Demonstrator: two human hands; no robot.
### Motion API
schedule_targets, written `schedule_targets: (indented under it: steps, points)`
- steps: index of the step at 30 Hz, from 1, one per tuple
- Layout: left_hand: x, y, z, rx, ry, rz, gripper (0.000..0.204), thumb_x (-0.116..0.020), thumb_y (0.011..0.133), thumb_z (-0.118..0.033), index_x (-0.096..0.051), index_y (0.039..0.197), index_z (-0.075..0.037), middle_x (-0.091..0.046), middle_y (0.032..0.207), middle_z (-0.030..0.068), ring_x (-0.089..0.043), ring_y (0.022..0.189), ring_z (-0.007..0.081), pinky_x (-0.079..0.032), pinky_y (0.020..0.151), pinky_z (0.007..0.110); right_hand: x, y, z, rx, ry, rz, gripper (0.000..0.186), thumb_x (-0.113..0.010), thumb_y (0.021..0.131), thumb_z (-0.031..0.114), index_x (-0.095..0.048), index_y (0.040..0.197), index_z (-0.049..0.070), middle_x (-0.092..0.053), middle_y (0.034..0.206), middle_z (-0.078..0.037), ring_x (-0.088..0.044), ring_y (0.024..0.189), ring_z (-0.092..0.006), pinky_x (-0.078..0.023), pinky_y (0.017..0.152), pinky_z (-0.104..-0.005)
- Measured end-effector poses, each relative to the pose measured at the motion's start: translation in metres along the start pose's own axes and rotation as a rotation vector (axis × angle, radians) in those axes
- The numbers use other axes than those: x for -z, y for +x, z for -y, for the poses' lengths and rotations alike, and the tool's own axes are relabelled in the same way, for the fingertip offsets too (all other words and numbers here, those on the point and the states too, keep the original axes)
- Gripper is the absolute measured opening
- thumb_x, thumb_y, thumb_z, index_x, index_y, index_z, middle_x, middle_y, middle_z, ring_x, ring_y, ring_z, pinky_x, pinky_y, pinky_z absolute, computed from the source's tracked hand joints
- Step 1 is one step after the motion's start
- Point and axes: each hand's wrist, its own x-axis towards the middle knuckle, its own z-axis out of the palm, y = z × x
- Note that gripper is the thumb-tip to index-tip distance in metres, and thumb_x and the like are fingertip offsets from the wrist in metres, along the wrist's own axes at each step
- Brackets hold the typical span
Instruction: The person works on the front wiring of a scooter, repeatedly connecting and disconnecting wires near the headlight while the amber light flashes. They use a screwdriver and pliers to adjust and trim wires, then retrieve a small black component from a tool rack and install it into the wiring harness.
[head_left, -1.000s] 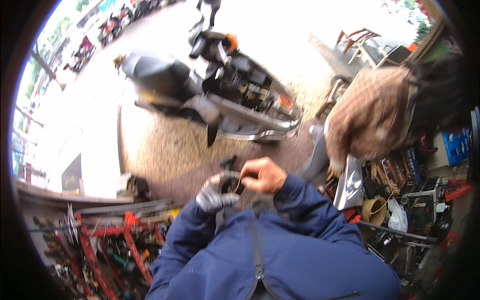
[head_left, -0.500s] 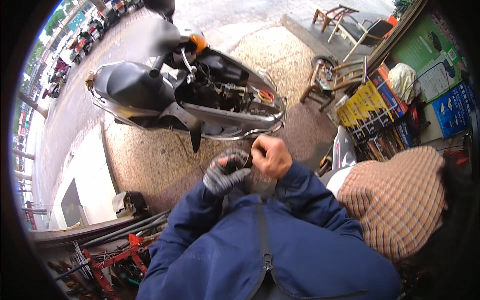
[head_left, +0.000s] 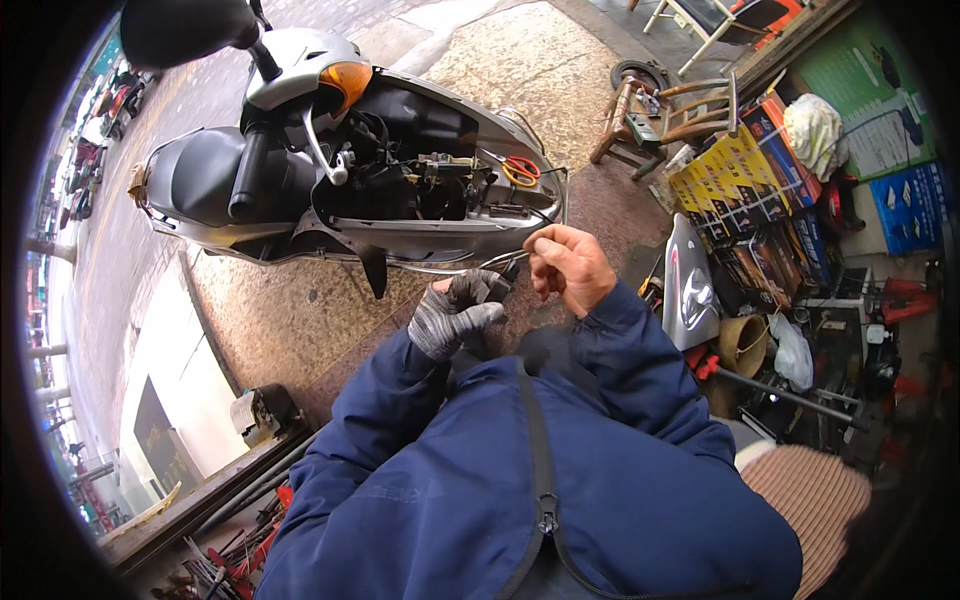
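My left hand (head_left: 455, 312), in a grey fingerless glove, has its fingers curled around a small dark piece (head_left: 509, 276) that I cannot make out. Just to its right is my bare right hand (head_left: 572, 268), with thumb and forefinger pinched together; what lies between them is too small to tell. A thin pale strand (head_left: 503, 258) runs between the two hands. Beyond them stands a silver scooter (head_left: 420, 250) with its body opened, showing dark inner parts and wiring. On its right end rests a tool with red-orange handles (head_left: 522, 171), like scissors or pliers.
A wooden chair (head_left: 700, 108) with small items stands far right, before yellow and blue boxes (head_left: 725, 185). Nearer lie a silver body panel (head_left: 690, 290) and a tan bucket (head_left: 742, 343). Checked fabric (head_left: 810, 500) shows lower right; tools (head_left: 235, 560) lie lower left.
My right hand has turned and moved up and right, away from the left. The view has shifted, and the checked fabric has dropped toward the lower right, uncovering the bucket and shelf items.
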Motion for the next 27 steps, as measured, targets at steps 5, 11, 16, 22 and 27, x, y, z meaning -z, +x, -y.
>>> schedule_targets:
  steps: [5, 11, 16, 22, 27]
  points:
    - [0.001, 0.065, 0.019, 0.035, -0.269, -0.337, 0.012, -0.066, 0.085, -0.008, -0.058, 0.094, -0.005, -0.061, 0.082, 0.0035, -0.06, 0.075, 0.0126, -0.053, 0.068, 0.028, 0.022, 0.034, -0.005, -0.158, -0.239, 0.127, 0.019, -0.062, 0.087, 0.01, -0.059, 0.103, -0.001, -0.06, 0.072, -0.003, -0.055, 0.055, -0.0073, -0.047, 0.049, -0.0216]
    - [-0.013, 0.149, 0.034, 0.043, -0.316, -0.558, 0.014, -0.068, 0.085, -0.012, -0.056, 0.09, -0.006, -0.06, 0.081, 0.0038, -0.06, 0.071, 0.0133, -0.054, 0.064, 0.027, 0.064, 0.105, 0.011, -0.24, -0.304, 0.262, 0.015, -0.057, 0.091, 0.008, -0.06, 0.105, 0.004, -0.059, 0.073, 0.0, -0.052, 0.055, -0.0066, -0.046, 0.049, -0.0219]
    - [-0.006, 0.201, 0.046, 0.005, -0.467, -0.754, 0.015, -0.066, 0.086, -0.017, -0.055, 0.092, -0.008, -0.06, 0.083, 0.0033, -0.06, 0.069, 0.013, -0.055, 0.062, 0.028, 0.096, 0.155, 0.045, -0.217, -0.345, 0.256, 0.015, -0.049, 0.093, 0.006, -0.058, 0.106, 0.004, -0.058, 0.079, -0.002, -0.054, 0.057, -0.0069, -0.046, 0.051, -0.0212]
    - [0.109, 0.28, 0.09, 0.164, -0.551, -1.258, 0.038, -0.071, 0.083, -0.018, -0.049, 0.113, -0.009, -0.06, 0.096, 0.0077, -0.059, 0.071, 0.0173, -0.054, 0.056, 0.032, 0.108, 0.21, 0.075, -0.233, -0.55, 0.331, 0.011, -0.055, 0.09, 0.006, -0.057, 0.1, 0.002, -0.061, 0.08, -0.003, -0.059, 0.065, -0.0072, -0.047, 0.056, -0.0222]
    - [0.172, 0.331, 0.108, 0.16, -0.814, -1.465, 0.072, -0.08, 0.072, -0.025, -0.04, 0.13, -0.01, -0.053, 0.118, 0.013, -0.059, 0.098, 0.0301, -0.054, 0.075, 0.047, 0.101, 0.233, 0.088, -0.211, -0.621, 0.37, 0.009, -0.059, 0.086, 0.002, -0.058, 0.095, 0.0, -0.059, 0.079, -0.001, -0.057, 0.068, -0.0068, -0.048, 0.062, -0.0224]
